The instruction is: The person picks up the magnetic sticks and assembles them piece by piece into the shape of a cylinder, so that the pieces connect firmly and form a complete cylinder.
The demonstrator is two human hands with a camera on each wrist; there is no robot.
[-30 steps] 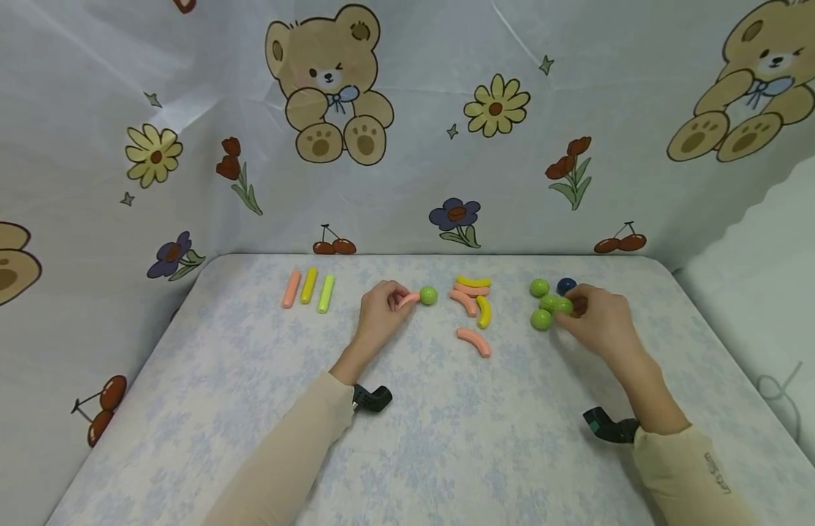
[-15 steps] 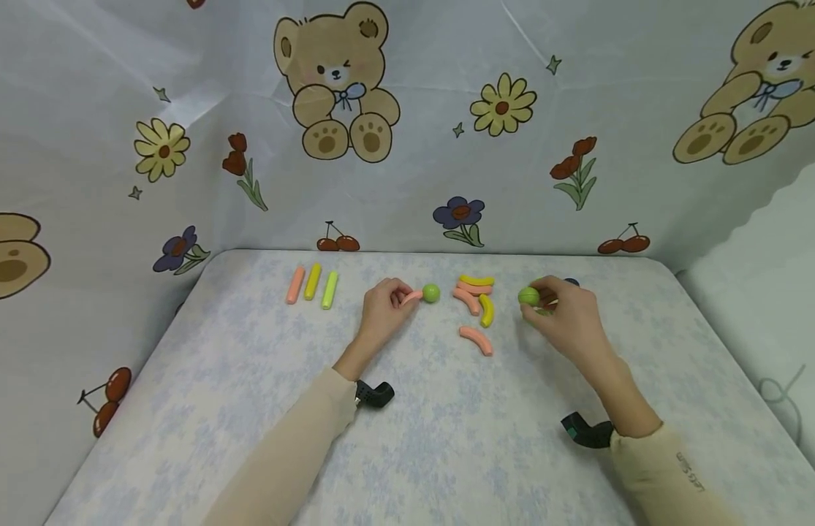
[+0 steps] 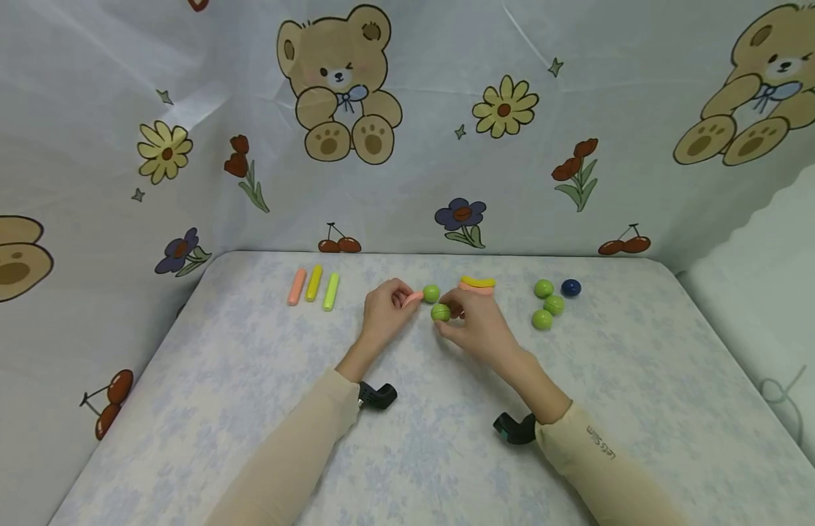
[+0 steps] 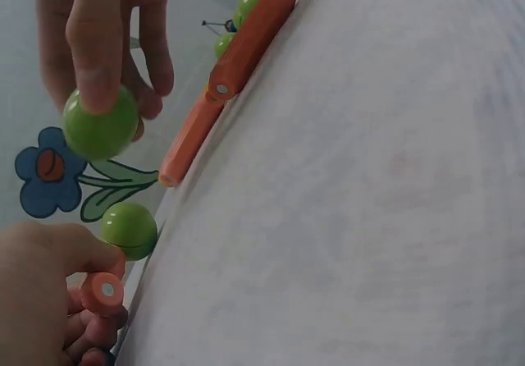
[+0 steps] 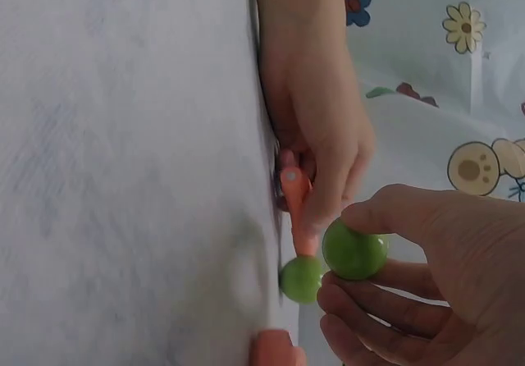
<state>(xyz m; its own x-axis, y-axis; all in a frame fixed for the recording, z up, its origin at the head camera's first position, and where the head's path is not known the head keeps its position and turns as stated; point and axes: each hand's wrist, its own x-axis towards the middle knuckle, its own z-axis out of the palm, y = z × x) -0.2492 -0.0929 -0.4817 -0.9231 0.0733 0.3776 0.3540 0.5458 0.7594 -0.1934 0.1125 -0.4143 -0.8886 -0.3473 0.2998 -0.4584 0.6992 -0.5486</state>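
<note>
My left hand point(image 3: 385, 310) pinches a curved pink magnetic rod point(image 3: 412, 299) close over the table. The rod's far end meets a green ball point(image 3: 431, 294); in the right wrist view that ball point(image 5: 301, 280) sits right at the rod's tip. Another green ball point(image 3: 441, 312) is held between the thumb and fingertips of my right hand point(image 3: 482, 332), just beside the first one. From the left wrist, this held ball point(image 4: 102, 124) shows raised above the ball on the rod, with a gap between them. A pale metal disc marks the rod's near end point(image 4: 102, 294).
Behind my right hand lie a yellow curved rod point(image 3: 478, 281) and a pink one point(image 3: 476, 290); others there are hidden. Three green balls point(image 3: 554, 305) and a dark blue ball point(image 3: 571, 288) sit further right. Straight pink point(image 3: 297, 287), yellow point(image 3: 313, 283) and lime point(image 3: 331, 291) rods lie left.
My right hand has picked a green ball from the group on the right and carried it left to beside my left hand. The left hand keeps its hold on the pink rod.
</note>
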